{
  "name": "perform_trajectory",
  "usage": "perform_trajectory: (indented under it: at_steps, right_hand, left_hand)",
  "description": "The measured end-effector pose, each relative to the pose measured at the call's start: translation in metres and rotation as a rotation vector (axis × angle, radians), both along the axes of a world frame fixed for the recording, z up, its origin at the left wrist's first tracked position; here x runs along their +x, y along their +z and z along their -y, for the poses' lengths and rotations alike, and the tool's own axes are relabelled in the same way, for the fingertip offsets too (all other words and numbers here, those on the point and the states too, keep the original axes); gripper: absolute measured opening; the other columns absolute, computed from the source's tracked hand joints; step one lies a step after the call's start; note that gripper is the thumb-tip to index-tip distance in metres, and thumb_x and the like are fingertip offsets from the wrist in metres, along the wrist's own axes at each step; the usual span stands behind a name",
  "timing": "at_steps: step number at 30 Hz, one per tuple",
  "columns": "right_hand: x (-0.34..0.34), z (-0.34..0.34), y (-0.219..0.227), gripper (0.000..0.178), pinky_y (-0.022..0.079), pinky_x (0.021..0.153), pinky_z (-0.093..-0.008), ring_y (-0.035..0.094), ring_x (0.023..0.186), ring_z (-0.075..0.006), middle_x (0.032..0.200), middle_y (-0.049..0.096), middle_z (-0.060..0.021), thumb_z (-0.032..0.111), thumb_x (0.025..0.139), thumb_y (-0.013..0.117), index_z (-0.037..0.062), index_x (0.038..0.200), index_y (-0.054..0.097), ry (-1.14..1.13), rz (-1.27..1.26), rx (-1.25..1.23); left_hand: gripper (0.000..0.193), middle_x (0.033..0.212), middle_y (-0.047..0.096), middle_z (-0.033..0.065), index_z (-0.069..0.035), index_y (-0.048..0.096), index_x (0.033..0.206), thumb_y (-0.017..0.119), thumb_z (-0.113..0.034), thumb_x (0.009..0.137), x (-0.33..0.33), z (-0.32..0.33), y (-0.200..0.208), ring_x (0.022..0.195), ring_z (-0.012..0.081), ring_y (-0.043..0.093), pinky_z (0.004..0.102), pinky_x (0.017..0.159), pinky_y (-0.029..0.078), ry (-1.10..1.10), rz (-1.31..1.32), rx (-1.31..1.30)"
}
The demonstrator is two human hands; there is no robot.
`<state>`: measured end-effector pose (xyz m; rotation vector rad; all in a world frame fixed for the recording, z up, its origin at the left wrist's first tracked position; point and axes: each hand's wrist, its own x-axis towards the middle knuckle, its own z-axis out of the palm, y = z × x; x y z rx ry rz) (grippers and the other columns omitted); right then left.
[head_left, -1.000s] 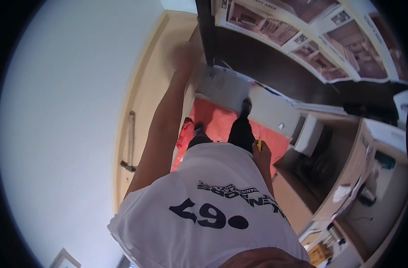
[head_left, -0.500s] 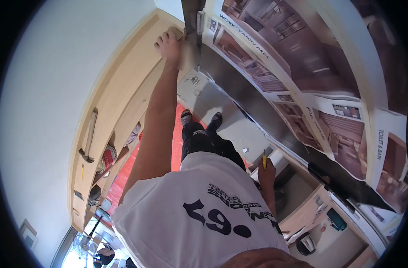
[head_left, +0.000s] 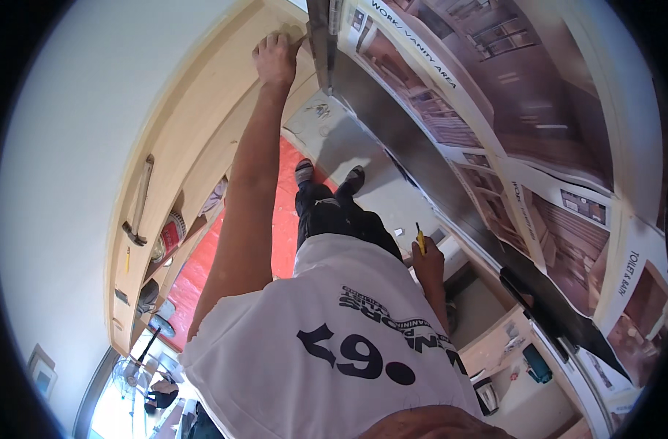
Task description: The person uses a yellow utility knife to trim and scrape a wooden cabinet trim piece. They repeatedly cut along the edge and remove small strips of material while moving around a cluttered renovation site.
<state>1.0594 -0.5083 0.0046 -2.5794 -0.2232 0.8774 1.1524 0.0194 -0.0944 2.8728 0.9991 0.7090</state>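
A thin yellow tool [head_left: 421,240] sits in the right hand [head_left: 428,261], tip up.
The right hand grips it near 4 o'clock in the view. The tool's long side runs almost straight from 6 to 12 o'clock, leaning a bit toward 11, with the dark tip on top. Up at 11 o'clock, the left hand [head_left: 277,60] bends its fingers at the wooden ledge [head_left: 195,102]; its grip cannot be told. A hammer [head_left: 140,197] lies at 9 o'clock, head toward 6.

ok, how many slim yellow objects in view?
2: slim yellow dark-tipped object in right hand; thin yellow stick on pale wooden ledge, near wooden-handled hammer. More may be hidden.
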Motion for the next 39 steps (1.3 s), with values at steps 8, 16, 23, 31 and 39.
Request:
perform_trajectory:
  at_steps: [8,16,23,31,39]
  right_hand:
    - [0.015,-0.055,-0.024,0.029,0.050,0.077,-0.0466,0.064,0.086,-0.0423,0.091,0.066,-0.0253,0.024,0.090,0.060,-0.0017,0.103,0.063,0.061,-0.033,0.175]
    - [0.058,-0.236,-0.040,0.031,0.048,0.067,-0.0478,0.061,0.080,-0.0458,0.080,0.062,-0.0265,0.029,0.094,0.059,-0.0019,0.088,0.062,0.347,0.164,0.376]
    - [0.083,-0.382,-0.033,0.028,0.050,0.087,-0.0415,0.062,0.104,-0.0381,0.109,0.064,-0.0227,0.012,0.091,0.055,0.0018,0.117,0.061,0.463,0.360,0.504]
    - [0.106,-0.429,-0.069,0.057,0.046,0.100,-0.0408,0.052,0.123,-0.0343,0.143,0.046,-0.0154,-0.007,0.078,0.054,0.0058,0.134,0.050,0.805,0.599,0.564]
    - [0.148,-0.431,-0.055,0.055,0.049,0.095,-0.0401,0.055,0.118,-0.0299,0.138,0.050,-0.0064,-0.003,0.079,0.056,0.0089,0.132,0.051,0.810,0.646,0.386]
  left_hand:
    - [0.031,0.128,0.059,0.0053,-0.012,0.062,0.118,0.053,-0.013,0.089,-0.111,0.004,-0.008,0.123,0.0270,0.052,0.0460,0.101,0.041,-0.130,0.042,0.040]
    - [0.023,0.112,0.064,0.0071,-0.009,0.064,0.111,0.061,-0.010,0.088,-0.186,0.000,0.013,0.112,0.0286,0.058,0.0448,0.095,0.043,-0.101,0.127,-0.236]
    - [0.057,0.156,0.025,0.0145,-0.003,0.036,0.144,0.054,-0.012,0.090,-0.225,0.006,0.014,0.143,0.0387,0.024,0.0583,0.114,0.022,-0.131,-0.269,-0.180]
    - [0.051,0.148,0.036,0.0147,-0.003,0.044,0.137,0.057,-0.013,0.090,-0.232,0.013,0.018,0.141,0.0345,0.030,0.0557,0.114,0.023,-0.140,-0.147,-0.290]
    - [0.035,0.111,0.062,0.0129,-0.005,0.059,0.117,0.066,-0.006,0.082,-0.241,-0.018,0.033,0.097,0.0312,0.057,0.0458,0.095,0.042,0.003,0.110,-0.183]
